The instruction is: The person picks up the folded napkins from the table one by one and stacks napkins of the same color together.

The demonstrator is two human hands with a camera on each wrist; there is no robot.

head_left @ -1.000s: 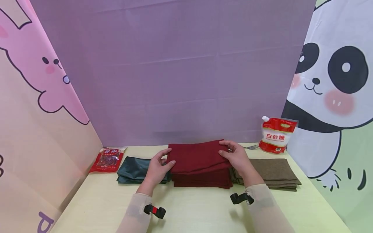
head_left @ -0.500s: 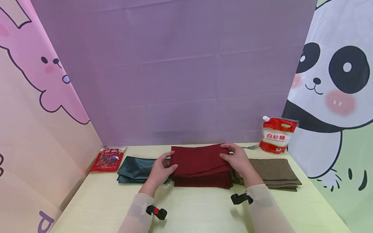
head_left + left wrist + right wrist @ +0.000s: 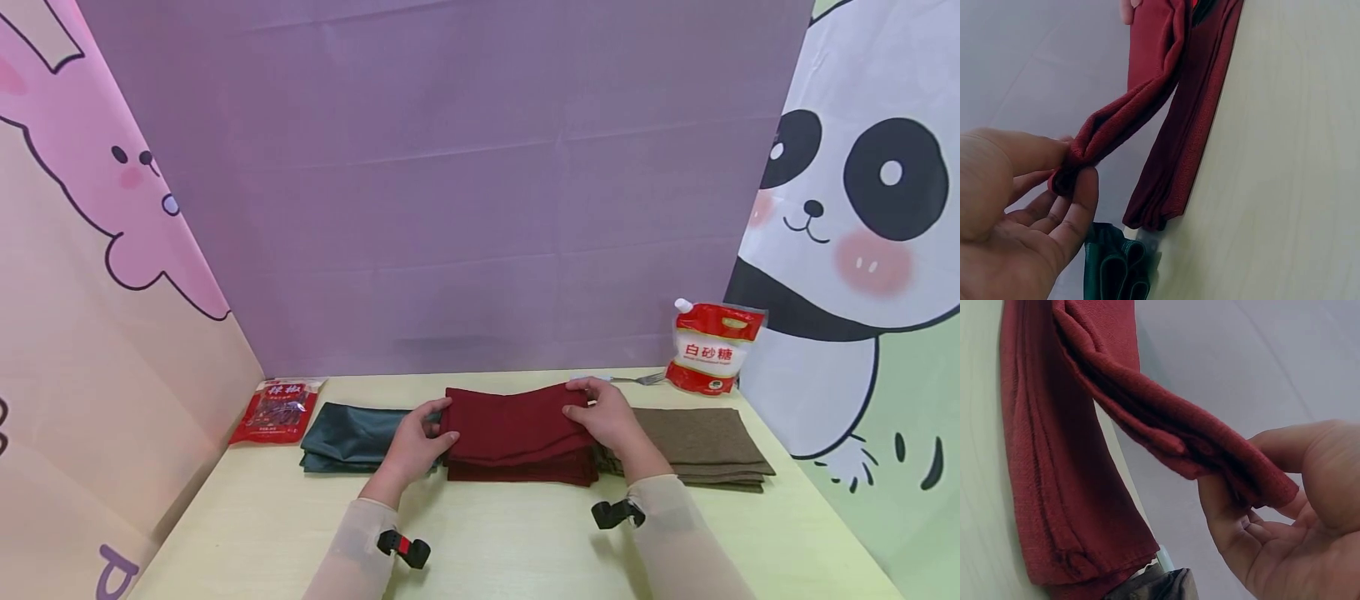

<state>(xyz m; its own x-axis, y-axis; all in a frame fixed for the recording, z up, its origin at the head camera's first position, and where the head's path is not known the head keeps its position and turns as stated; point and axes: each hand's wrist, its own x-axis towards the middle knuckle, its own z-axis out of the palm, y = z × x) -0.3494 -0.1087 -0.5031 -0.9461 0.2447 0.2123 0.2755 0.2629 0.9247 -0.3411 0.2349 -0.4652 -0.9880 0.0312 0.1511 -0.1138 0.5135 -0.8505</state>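
A folded dark red cloth [image 3: 513, 421] is held by its two ends above a stack of folded red cloths [image 3: 525, 471]. My left hand [image 3: 414, 443] pinches its left end between thumb and fingers; the left wrist view shows the cloth [image 3: 1125, 115] sagging from that grip. At the right end, my right hand [image 3: 611, 419] pinches the same cloth [image 3: 1166, 415]. A gap shows between the held cloth and the stack [image 3: 1066, 506] in the right wrist view. Beside my left hand lies a folded dark green cloth pile [image 3: 352, 433]; a brown cloth pile [image 3: 705, 442] lies beyond my right hand.
A red chili packet [image 3: 279, 412] lies at the table's back left. At the back right stands a red and white sugar pouch [image 3: 708, 348], with a fork [image 3: 648, 379] next to it. A purple cloth backdrop [image 3: 465, 208] rises behind the pale table [image 3: 495, 542].
Both hands have lowered the held red cloth toward the stack, and its left end has shifted slightly right. More of the fork now shows behind the right hand. The other piles have not moved.
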